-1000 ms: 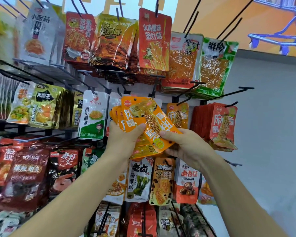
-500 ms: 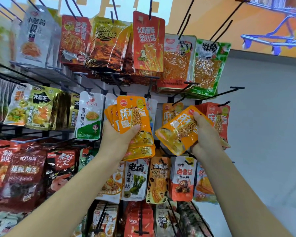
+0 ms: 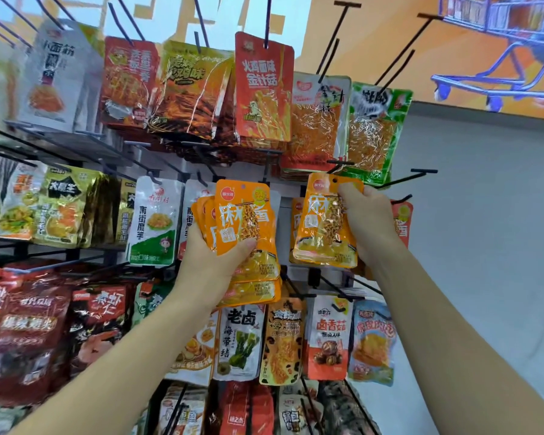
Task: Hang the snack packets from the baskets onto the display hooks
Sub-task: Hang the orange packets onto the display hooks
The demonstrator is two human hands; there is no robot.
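My left hand (image 3: 214, 265) grips a fanned stack of orange snack packets (image 3: 245, 227) in front of the middle row of the rack. My right hand (image 3: 369, 222) pinches a single orange packet (image 3: 322, 227) by its right edge and holds it upright, its punched hole near the tip of a black display hook (image 3: 339, 164). Behind this packet hang matching orange packets (image 3: 296, 215). A red packet of the same kind (image 3: 402, 221) shows just right of my right hand.
The rack is crowded with hanging snack packets: red and orange ones (image 3: 263, 89) on top, a white and green one (image 3: 154, 221) at the left, darker ones (image 3: 29, 334) lower left. Bare black hooks (image 3: 418, 175) stick out at the right. A grey wall (image 3: 484, 246) lies beyond.
My right hand pulled one orange packet off the stack, carried it right, then turned it upright and raised it to the hook. My left hand kept holding the stack.
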